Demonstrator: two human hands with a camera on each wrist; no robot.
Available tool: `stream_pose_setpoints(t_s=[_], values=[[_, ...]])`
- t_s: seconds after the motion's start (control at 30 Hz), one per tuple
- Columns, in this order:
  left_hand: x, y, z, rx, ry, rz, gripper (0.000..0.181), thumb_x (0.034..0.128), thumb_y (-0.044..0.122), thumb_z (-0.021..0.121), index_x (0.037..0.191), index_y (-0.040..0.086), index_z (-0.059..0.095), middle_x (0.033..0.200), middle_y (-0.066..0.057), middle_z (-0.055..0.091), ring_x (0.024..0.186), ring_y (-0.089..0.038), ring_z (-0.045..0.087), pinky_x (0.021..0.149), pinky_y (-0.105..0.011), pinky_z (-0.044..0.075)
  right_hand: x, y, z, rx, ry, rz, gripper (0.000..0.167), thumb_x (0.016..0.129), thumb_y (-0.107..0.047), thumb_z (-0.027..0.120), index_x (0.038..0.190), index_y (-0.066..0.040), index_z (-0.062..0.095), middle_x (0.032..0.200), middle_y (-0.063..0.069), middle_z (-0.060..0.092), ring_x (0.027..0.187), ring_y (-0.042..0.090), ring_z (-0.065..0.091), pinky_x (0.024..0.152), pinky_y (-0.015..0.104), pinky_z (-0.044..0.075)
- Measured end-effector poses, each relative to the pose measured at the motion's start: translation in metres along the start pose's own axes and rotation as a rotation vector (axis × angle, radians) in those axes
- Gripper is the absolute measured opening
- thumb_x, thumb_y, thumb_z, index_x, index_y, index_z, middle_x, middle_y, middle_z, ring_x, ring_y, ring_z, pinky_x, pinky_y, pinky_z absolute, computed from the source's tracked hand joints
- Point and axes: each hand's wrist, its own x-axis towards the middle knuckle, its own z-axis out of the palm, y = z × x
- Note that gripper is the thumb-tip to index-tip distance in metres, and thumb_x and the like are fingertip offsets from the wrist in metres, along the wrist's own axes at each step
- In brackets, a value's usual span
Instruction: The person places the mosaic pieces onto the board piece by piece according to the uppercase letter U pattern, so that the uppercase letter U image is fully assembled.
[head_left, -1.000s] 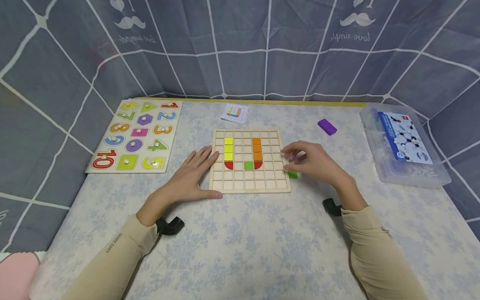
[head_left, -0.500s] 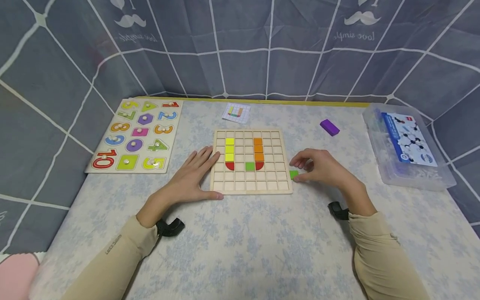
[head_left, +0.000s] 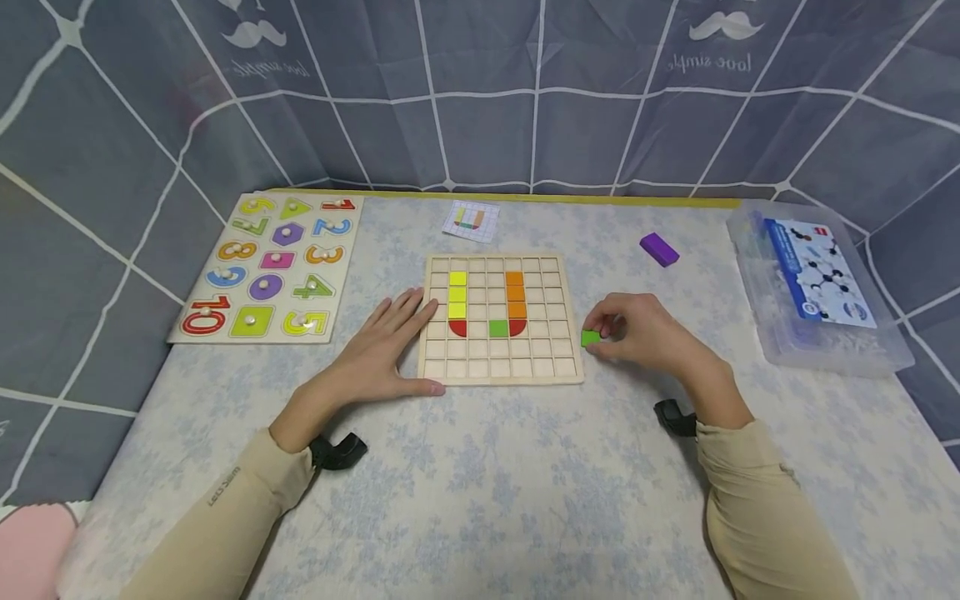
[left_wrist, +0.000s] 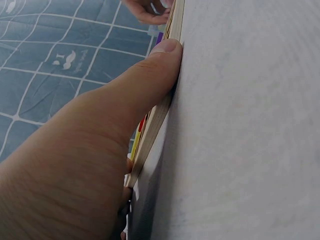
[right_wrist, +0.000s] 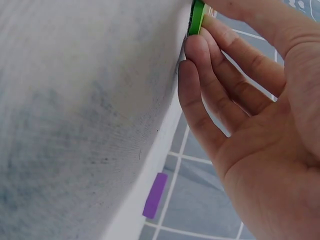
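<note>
A wooden grid board [head_left: 477,369] lies mid-table. Set into it are yellow squares [head_left: 457,294], orange squares [head_left: 514,294], two red quarter-round pieces [head_left: 458,328] and one green square [head_left: 498,328]. My left hand [head_left: 378,358] rests with spread, fairly straight fingers along the board's left side; its thumb [left_wrist: 157,62] presses against the front edge. Just right of the board, my right hand [head_left: 637,333] pinches a loose green square block [head_left: 590,338] between thumb and fingers. In the right wrist view that green block [right_wrist: 196,19] shows edge-on at the fingertips, partly cut off by the frame.
Behind the board lies a pattern card [head_left: 471,221] with a U shape. A purple block [head_left: 659,249] sits at the back right, near a clear plastic case [head_left: 821,279]. On the left is a number-and-shape peg puzzle [head_left: 266,271]. Grey curtain [head_left: 487,142] surrounds the table.
My right hand has drawn back slightly to the right from the board's edge and taken hold of the green block, which is now tilted up. The left hand stays put.
</note>
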Motion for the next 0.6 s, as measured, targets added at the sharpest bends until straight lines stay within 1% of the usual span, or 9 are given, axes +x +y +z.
stream_pose_setpoints(t_s=[0.23, 0.47, 0.6], values=[[-0.0008, -0.0009, 0.0000, -0.007, 0.001, -0.002, 0.125, 0.0781, 0.064, 0.083, 0.171, 0.013, 0.016, 0.178, -0.013, 0.008, 0.166, -0.030, 0.004, 0.136, -0.050, 0.001, 0.0033, 0.0040, 0.0007, -0.015, 0.052, -0.026, 0.022, 0.082, -0.008, 0.090, 0.101, -0.008, 0.078, 0.089, 0.003, 0.072, 0.082, 0.017, 0.066, 0.075, 0.038, 0.060], [-0.0009, -0.0011, 0.0002, 0.000, 0.006, 0.001, 0.125, 0.0782, 0.066, 0.082, 0.171, 0.014, 0.016, 0.178, -0.013, 0.008, 0.166, -0.030, 0.005, 0.136, -0.049, 0.001, 0.0054, 0.0015, 0.0019, -0.002, 0.092, 0.017, 0.021, 0.081, -0.007, 0.090, 0.099, -0.006, 0.078, 0.088, 0.005, 0.072, 0.081, 0.018, 0.066, 0.076, 0.040, 0.061], [-0.0012, -0.0011, 0.0000, -0.004, 0.013, 0.005, 0.124, 0.0784, 0.066, 0.082, 0.171, 0.014, 0.017, 0.178, -0.014, 0.009, 0.166, -0.031, 0.006, 0.135, -0.050, 0.002, 0.0095, -0.0030, 0.0017, -0.017, 0.092, 0.015, 0.021, 0.082, -0.008, 0.090, 0.099, -0.006, 0.078, 0.088, 0.005, 0.072, 0.081, 0.018, 0.065, 0.077, 0.040, 0.060]])
